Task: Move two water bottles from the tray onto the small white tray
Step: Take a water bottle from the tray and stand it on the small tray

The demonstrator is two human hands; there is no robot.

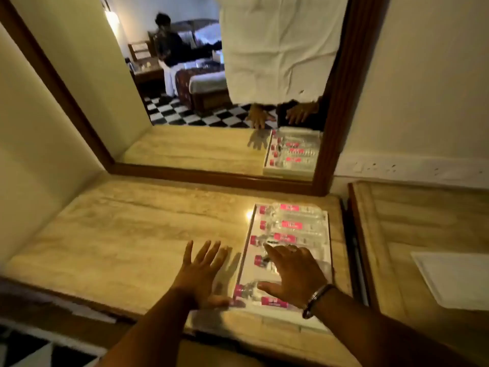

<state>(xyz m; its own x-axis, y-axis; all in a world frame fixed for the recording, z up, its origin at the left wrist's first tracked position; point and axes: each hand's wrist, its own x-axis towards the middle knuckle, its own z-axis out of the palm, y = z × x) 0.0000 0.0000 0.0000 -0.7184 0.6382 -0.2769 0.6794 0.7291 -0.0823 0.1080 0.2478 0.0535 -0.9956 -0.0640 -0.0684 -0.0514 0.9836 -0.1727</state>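
— The hands?
— Left hand spread open, empty, just left of the tray; right hand splayed over the bottles, gripping nothing.
— The white tray?
— Right, on the next counter.

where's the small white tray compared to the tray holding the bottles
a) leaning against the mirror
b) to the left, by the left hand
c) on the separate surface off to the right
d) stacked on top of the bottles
c: the small white tray lies on the separate surface to the right, across a gap from the counter where the tray of water bottles sits.
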